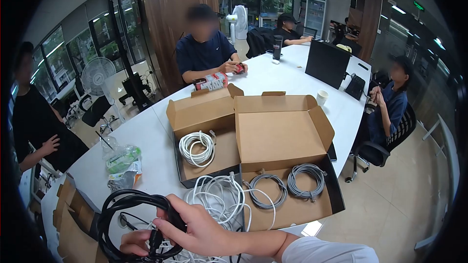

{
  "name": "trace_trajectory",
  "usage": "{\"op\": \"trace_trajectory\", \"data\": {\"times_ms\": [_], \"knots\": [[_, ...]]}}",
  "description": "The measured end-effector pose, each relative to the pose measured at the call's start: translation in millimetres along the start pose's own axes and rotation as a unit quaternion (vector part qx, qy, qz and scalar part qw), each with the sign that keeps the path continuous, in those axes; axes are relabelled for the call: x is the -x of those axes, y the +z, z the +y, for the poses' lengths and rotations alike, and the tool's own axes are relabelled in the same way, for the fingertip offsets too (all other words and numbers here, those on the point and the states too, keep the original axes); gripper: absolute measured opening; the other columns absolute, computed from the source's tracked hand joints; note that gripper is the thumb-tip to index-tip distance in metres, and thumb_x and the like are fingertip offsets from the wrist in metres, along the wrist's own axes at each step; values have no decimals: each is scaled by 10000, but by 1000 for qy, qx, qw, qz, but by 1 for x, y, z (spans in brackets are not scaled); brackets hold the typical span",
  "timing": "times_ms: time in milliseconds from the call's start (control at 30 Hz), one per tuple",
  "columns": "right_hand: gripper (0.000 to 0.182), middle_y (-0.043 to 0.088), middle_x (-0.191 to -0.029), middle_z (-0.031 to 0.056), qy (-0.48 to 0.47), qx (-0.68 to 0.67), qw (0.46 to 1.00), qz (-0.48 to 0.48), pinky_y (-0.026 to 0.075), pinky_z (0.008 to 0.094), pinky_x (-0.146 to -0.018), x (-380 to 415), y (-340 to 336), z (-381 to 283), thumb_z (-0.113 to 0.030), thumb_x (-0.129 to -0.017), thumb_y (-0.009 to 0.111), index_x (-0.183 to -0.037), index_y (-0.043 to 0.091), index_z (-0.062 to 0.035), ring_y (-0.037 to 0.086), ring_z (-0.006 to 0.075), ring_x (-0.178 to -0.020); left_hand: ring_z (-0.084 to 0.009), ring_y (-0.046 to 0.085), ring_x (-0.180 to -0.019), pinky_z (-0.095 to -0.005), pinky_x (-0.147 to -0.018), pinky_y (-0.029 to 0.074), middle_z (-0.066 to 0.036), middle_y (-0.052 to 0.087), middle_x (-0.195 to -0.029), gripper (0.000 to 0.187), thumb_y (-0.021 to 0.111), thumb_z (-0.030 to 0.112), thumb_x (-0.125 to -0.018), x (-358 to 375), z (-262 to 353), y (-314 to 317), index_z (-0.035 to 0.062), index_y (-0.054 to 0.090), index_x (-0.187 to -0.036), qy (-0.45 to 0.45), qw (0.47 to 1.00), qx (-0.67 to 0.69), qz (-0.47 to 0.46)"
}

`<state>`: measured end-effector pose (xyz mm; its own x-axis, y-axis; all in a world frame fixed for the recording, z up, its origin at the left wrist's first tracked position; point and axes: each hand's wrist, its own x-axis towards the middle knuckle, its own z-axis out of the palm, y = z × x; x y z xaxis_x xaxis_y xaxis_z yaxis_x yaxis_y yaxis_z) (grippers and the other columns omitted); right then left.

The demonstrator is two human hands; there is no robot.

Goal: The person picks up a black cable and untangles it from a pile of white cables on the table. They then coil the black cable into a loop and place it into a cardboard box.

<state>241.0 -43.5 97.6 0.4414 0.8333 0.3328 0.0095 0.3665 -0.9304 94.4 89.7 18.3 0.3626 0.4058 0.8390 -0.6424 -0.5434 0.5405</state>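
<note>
A thick black cable (pixel 103 226) is wound into a loose coil in front of me. My right hand (pixel 197 226) is closed around the coil's right side, thumb pointing left. Low inside the loop, my left hand (pixel 135 242) has its fingers curled at the cable's black plug (pixel 155 239); part of that hand is hidden. Just beyond lies a tangle of white cables (pixel 214 197). The left cardboard box (pixel 223 153) holds a coiled white cable (pixel 196 149). Two coiled grey cables, one on the left (pixel 265 191) and one on the right (pixel 306 182), rest in the right cardboard box (pixel 292 216).
Another open carton (pixel 73 214) stands at the left edge. A plastic bag (pixel 124 163) lies near it. Across the white table (pixel 263 75), a person (pixel 204 53) handles a small red box. A monitor (pixel 327 63) and paper cup (pixel 322 98) stand at right; other people are around.
</note>
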Motion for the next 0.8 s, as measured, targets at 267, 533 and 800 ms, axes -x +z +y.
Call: {"op": "trace_trajectory", "data": {"times_ms": [267, 533, 800], "knots": [[161, 564, -636, 72, 10, -61, 997, -42, 424, 261, -451, 5, 4, -3, -133, -955, 518, -960, 414, -10, 556, 128, -491, -315, 588, -978, -457, -926, 455, -105, 626, -985, 642, 677, 580, -756, 5, 12, 2, 73, 358, -987, 43, 987, -150, -30], [167, 567, -634, 99, -12, -52, 998, -46, 414, 283, -437, 5, 6, 1, -124, -959, 509, -976, 394, -4, 564, 162, -477, -312, 557, -992, -401, -862, 487, -161, 616, -967, 667, 778, 458, -706, -6, 10, -7, 92, 379, -1095, 20, 993, 13, -113], [184, 567, -652, 160, -88, -35, 995, -9, 422, 347, -511, 4, 8, 7, -100, -938, 527, -978, 386, 11, 577, 327, -565, -264, 590, -903, -361, -809, 495, -192, 593, -948, 739, 788, 410, -714, -13, 14, -18, 69, 358, -1210, 17, 987, 16, -162]]}}
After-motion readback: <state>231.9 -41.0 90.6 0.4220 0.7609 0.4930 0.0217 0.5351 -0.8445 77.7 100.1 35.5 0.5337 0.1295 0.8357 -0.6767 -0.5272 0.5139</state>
